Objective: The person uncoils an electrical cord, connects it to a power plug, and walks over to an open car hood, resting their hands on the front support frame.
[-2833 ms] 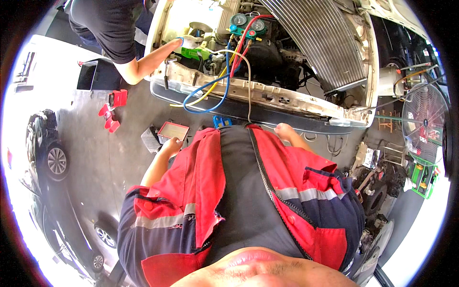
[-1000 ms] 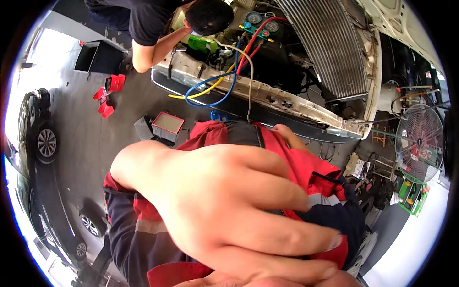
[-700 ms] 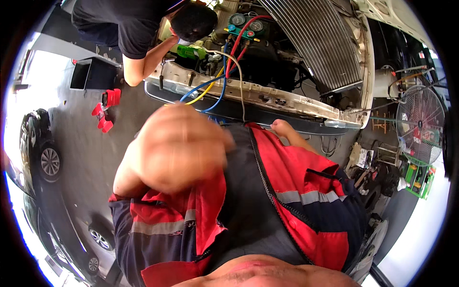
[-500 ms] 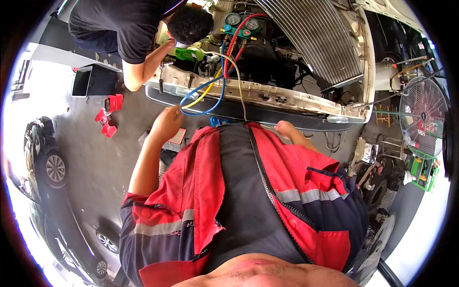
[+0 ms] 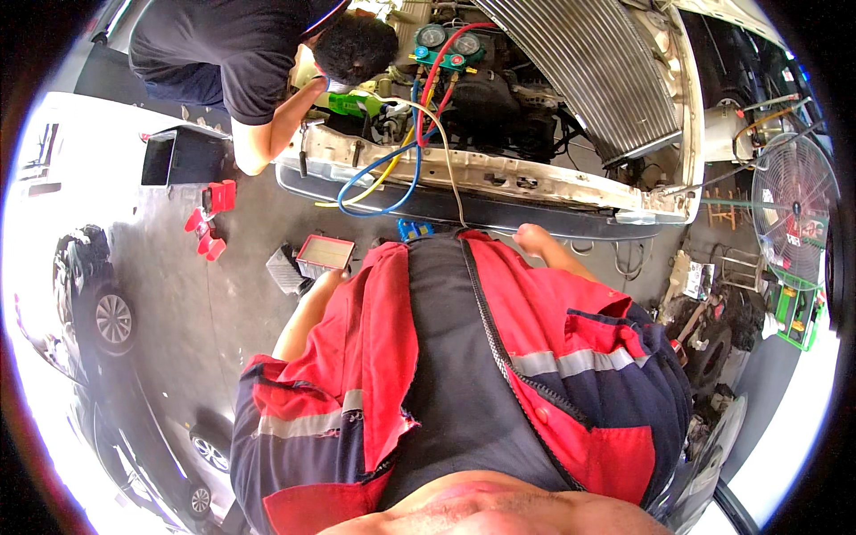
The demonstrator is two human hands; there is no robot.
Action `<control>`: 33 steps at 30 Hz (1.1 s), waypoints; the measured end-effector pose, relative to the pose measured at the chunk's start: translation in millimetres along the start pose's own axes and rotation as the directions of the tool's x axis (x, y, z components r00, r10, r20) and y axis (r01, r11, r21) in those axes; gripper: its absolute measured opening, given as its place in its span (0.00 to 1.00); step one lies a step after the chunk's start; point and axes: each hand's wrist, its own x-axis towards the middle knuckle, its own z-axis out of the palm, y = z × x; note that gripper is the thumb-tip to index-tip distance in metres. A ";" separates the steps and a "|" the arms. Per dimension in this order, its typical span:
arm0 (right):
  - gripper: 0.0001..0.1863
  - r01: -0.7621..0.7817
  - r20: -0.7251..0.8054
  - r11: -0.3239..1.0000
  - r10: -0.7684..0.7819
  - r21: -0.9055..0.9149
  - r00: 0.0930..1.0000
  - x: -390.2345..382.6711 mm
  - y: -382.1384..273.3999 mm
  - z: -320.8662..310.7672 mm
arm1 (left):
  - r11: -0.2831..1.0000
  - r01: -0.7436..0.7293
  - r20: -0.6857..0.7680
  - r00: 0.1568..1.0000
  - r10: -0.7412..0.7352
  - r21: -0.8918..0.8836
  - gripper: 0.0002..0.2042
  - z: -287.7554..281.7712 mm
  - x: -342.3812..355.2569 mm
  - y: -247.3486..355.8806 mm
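Note:
My left hand (image 5: 331, 280) is lowered beside my red jacket, close to a red-rimmed tray (image 5: 326, 252); its fingers are hidden. My right hand (image 5: 533, 238) is at the car's dark front bumper (image 5: 499, 217), its fingers out of sight. A manifold gauge set (image 5: 448, 55) with two dials sits over the engine bay. From it hang a red hose (image 5: 427, 89), a blue hose (image 5: 379, 213) looping over the bumper, and a yellow hose (image 5: 374, 183) with its lower end dangling. A thin pale hose (image 5: 448, 160) runs down toward my body.
A co-worker (image 5: 259, 62) bends over the engine bay at the left. A finned radiator-like panel (image 5: 584, 76) slants across its right side. Red stands (image 5: 207, 218) and a black box (image 5: 185, 155) are on the floor at left. A large fan (image 5: 794, 209) stands at right.
My left hand has dropped away from the blue and yellow hose loops toward my side. The yellow hose's end now hangs visible. My right hand has hardly moved.

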 end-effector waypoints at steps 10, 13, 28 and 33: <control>0.20 -0.056 0.083 0.987 0.043 0.151 0.996 5.9 -13.8 3.3 | 0.999 -0.025 -0.214 0.976 0.033 0.041 0.17 -38.3 10.3 61.0; 0.20 -0.029 0.119 0.997 0.020 0.077 0.993 14.6 -7.7 8.9 | 1.000 -0.029 -0.099 0.995 0.030 0.012 0.18 -12.3 14.9 16.0; 0.19 0.037 0.050 0.997 -0.041 0.072 0.998 19.9 3.2 26.1 | 0.988 -0.150 -0.123 0.982 0.145 -0.030 0.20 -12.3 33.2 3.0; 0.19 0.016 0.015 0.996 -0.018 0.083 1.000 17.7 -4.3 22.2 | 0.967 -0.209 -0.130 0.973 0.191 -0.144 0.22 -12.6 37.5 10.0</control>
